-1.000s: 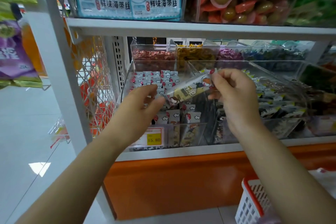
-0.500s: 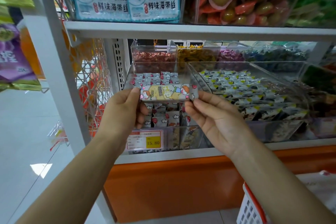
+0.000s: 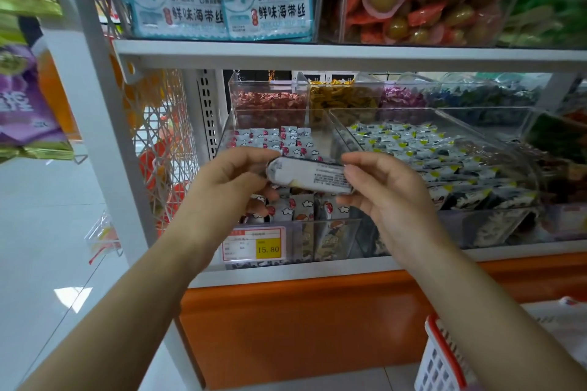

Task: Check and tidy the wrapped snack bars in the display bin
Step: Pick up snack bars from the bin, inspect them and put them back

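Note:
I hold one wrapped snack bar (image 3: 309,175) level in front of the clear display bin (image 3: 320,233). Its white back with small print faces me. My left hand (image 3: 233,178) pinches the bar's left end and my right hand (image 3: 382,192) pinches its right end. Behind and below the bar, the bin holds several more wrapped bars (image 3: 279,143) with red and white cloud patterns, some standing upright at the front. A price tag (image 3: 254,246) reading 15.80 sits on the bin's front wall.
A second clear bin (image 3: 495,124) of small black and white packets stands to the right. Smaller candy bins (image 3: 268,98) line the back. The upper shelf (image 3: 349,54) carries seaweed packs just above. A white and red basket (image 3: 440,359) sits at lower right on the floor.
The bar has been turned over between my hands: its cartoon front showed before, and its printed white back faces me now. Both hands stayed at its ends.

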Tool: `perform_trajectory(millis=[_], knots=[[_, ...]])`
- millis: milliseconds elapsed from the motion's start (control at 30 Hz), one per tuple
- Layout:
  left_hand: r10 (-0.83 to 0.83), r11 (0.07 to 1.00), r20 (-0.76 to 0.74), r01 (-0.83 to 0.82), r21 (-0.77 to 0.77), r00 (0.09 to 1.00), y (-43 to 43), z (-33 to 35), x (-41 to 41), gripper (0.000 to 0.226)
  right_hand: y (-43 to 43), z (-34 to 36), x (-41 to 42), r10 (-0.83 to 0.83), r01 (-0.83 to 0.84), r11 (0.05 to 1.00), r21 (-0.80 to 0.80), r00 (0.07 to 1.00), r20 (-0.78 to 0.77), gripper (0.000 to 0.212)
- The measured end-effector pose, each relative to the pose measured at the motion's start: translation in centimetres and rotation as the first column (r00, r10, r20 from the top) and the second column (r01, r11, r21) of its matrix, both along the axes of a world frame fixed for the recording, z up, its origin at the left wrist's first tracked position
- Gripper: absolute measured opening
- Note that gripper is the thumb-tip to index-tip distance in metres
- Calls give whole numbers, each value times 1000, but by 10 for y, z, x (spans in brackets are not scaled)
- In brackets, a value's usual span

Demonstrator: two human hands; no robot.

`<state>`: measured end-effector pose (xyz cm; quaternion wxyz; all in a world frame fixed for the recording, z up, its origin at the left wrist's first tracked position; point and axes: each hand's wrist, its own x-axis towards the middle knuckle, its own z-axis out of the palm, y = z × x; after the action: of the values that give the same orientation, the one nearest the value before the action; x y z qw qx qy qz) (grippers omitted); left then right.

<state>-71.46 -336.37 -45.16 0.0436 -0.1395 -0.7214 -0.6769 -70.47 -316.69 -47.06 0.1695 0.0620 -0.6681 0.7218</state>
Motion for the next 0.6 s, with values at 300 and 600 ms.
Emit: perform_trajectory(millis=[300,600], knots=[[45,986,-39,-50,-159,998,-2,-1,1,19,-4,4,4,-65,87,965,246,993,-99,12],[3,955,-81,-27,-294,997,4,2,6,13,-4,4,2,-129,184,927,326,975,-182,19]])
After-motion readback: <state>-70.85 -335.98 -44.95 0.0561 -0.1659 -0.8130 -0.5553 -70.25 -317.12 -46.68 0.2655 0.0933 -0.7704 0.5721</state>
